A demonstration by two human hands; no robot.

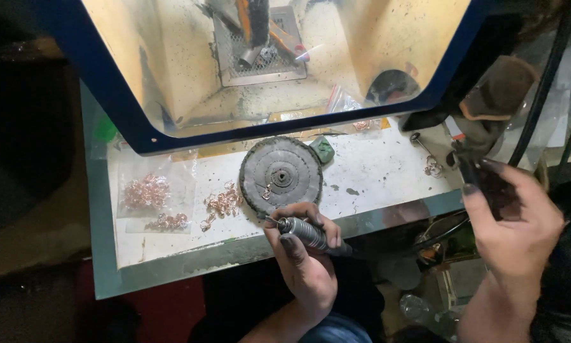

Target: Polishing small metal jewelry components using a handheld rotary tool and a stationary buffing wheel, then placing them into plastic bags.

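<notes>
Gripping the knurled rotary handpiece (305,233) pen-style in the left hand (307,263), tip hovering by the grey buffing wheel (281,174) on the desk (374,171), copper rings (223,203) heaped close, right hand (520,222) curling around something dark and blurred.

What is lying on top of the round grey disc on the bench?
A small copper-coloured ring lies on the grey disc, left of its hub. The left hand covers the lower edge.

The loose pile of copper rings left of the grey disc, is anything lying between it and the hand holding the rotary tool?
Nothing visible does. The left hand grips the rotary tool at the grey disc's lower edge; only bare white tabletop separates its tip from the copper rings.
</notes>
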